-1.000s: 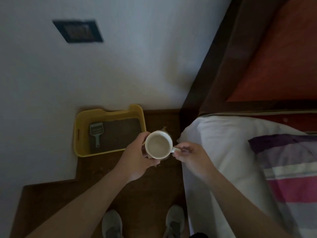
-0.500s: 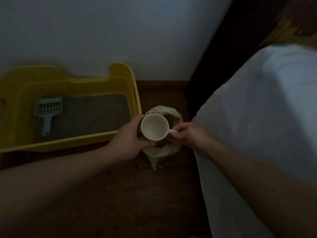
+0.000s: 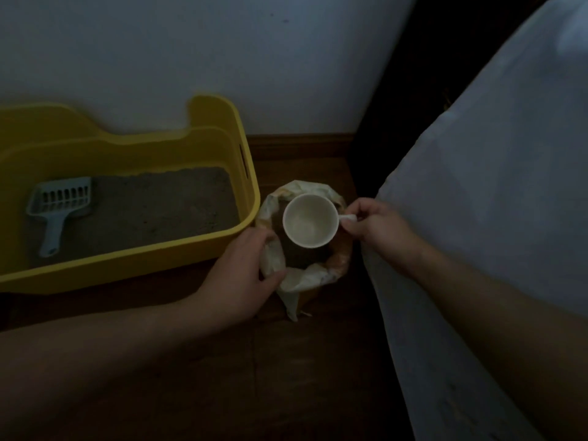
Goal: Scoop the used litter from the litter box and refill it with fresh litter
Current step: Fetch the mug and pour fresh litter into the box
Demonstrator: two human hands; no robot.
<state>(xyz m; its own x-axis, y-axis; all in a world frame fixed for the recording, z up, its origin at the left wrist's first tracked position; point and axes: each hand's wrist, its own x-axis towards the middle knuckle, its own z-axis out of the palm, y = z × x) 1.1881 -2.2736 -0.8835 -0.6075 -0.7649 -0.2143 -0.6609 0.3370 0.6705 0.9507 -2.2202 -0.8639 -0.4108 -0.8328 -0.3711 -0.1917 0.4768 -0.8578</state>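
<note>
Dropped left hand [image 3: 241, 275] from white cup [image 3: 310, 219] to litter bag [image 3: 276, 259], gripping its folded rim; pinching cup handle with right hand [image 3: 378, 230], held over bag's open mouth, just beside yellow litter box [image 3: 127, 265] with scoop [image 3: 59, 205] on litter [image 3: 159, 202].

The room was dim, and its colours were muted. A plain pale wall [image 3: 197, 49] filled the upper part of the view and bore a few small dark specks. A brown wooden skirting board [image 3: 302, 144] ran along its foot and met a dark wooden floor [image 3: 286, 377]. On the right, white bedding [image 3: 496, 202] hung over the bed's side, with a dark bed frame [image 3: 394, 100] against the wall behind it.
</note>
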